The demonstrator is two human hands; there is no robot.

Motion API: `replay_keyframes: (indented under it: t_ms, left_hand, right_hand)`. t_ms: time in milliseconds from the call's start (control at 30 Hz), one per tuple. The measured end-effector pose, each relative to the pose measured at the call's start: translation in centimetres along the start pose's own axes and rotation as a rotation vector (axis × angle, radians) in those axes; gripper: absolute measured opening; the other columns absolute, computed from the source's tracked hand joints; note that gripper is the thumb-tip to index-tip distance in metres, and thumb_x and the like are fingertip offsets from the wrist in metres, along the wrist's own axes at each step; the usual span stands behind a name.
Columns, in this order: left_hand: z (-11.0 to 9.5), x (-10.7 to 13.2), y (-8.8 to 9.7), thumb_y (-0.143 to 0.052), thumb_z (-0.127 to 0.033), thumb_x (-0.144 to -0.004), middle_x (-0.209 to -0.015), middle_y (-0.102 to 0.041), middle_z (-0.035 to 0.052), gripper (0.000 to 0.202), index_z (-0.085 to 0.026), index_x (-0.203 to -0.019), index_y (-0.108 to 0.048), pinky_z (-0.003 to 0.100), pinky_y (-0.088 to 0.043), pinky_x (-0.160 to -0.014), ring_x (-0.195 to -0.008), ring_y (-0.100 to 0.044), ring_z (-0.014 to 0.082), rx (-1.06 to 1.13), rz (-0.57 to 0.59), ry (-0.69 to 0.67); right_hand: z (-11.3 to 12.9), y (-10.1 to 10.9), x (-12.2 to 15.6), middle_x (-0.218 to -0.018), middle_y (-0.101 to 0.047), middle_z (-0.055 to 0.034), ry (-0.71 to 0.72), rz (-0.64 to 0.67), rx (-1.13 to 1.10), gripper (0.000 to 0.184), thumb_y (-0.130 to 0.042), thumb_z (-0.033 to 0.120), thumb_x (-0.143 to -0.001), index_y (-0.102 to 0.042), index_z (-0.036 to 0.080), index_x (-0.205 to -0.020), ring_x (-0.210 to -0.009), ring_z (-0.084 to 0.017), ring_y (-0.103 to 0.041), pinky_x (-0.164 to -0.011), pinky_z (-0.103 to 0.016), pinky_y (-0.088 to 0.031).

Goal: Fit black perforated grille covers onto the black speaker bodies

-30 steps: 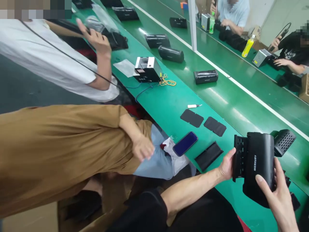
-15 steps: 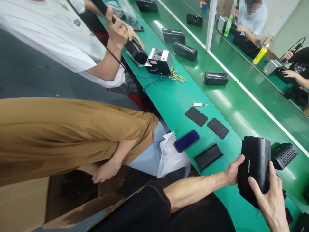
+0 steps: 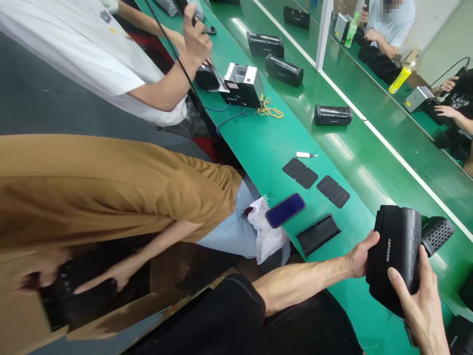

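Note:
I hold a black device marked MERKURY over the green bench. My left hand grips its left side, fingers wrapped onto the casing. My right hand clasps its lower right side, thumb laid across the front. A black perforated part shows just behind the device. On the bench to the left lie a long black panel, a dark-screened phone and two flat black sheets.
A person in a brown top bends beside me, reaching into a cardboard box. Another person in white works at a small machine. More black devices ride the belt. Further workers sit across it.
The hinged flap on the device's left side has closed and my grip has shifted slightly. The person in brown has bent lower, an arm reaching down into the box.

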State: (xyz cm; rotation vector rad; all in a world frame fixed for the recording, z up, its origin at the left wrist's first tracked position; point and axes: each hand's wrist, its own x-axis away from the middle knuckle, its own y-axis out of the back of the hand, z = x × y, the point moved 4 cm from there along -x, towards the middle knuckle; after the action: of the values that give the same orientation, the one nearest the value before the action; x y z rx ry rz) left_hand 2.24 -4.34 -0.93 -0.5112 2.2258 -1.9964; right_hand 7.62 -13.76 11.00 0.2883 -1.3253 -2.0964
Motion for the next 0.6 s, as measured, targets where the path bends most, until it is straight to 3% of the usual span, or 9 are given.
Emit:
replay_keyframes:
  t_ms: [167,367,467,533,600]
  left_hand:
    - [-0.2,-0.3,-0.4,-0.08,-0.078,-0.079,-0.124,-0.08,0.0194,0.087,-0.013,-0.137,-0.071,0.053,-0.047,-0.119,-0.126,-0.072,0.0389,-0.019,-0.017,-0.041]
    - [0.1,-1.0,-0.8,-0.084,-0.071,-0.08,-0.129,-0.078,0.0162,0.081,-0.018,-0.14,-0.068,0.049,-0.046,-0.121,-0.131,-0.069,0.0352,-0.038,-0.085,-0.138]
    - [-0.8,-1.2,-1.3,-0.088,-0.067,-0.079,-0.131,-0.077,0.0146,0.078,-0.021,-0.138,-0.067,0.049,-0.046,-0.119,-0.131,-0.068,0.0351,-0.029,-0.086,-0.157]
    - [-2.0,-1.3,-1.8,-0.089,-0.065,-0.078,-0.132,-0.076,0.0151,0.074,-0.021,-0.133,-0.069,0.049,-0.047,-0.118,-0.132,-0.067,0.0359,-0.025,-0.08,-0.171]
    - [-3.2,-1.4,-2.5,-0.091,-0.065,-0.075,-0.131,-0.075,0.0159,0.074,-0.019,-0.129,-0.071,0.049,-0.048,-0.117,-0.133,-0.065,0.0372,-0.036,-0.092,-0.209]
  right_hand:
    - [0.7,-0.2,0.4,-0.147,-0.047,-0.0259,-0.013,0.016,0.033,0.122,-0.058,0.091,-0.084,-0.021,0.019,-0.176,-0.134,-0.054,-0.052,-0.107,-0.069,-0.045]
    - [-1.4,-0.4,-2.2,-0.158,-0.043,-0.0296,-0.051,0.046,0.031,0.135,-0.061,0.094,-0.076,-0.019,0.013,-0.176,-0.14,-0.054,-0.049,-0.113,-0.07,-0.041]
    - [-2.1,0.1,-2.7,-0.16,-0.046,-0.0271,-0.025,0.098,-0.019,0.132,-0.065,0.09,-0.076,-0.023,0.014,-0.175,-0.143,-0.051,-0.05,-0.117,-0.069,-0.039]
    - [-2.1,0.3,-1.8,-0.164,-0.044,-0.0221,0.038,0.05,-0.139,0.125,-0.072,0.083,-0.078,-0.024,0.021,-0.175,-0.145,-0.047,-0.049,-0.118,-0.066,-0.041]
    - [-1.9,-0.1,-0.2,-0.173,-0.031,-0.0184,0.093,-0.098,-0.287,0.127,-0.084,0.074,-0.074,-0.021,0.028,-0.175,-0.151,-0.046,-0.043,-0.117,-0.065,-0.045]
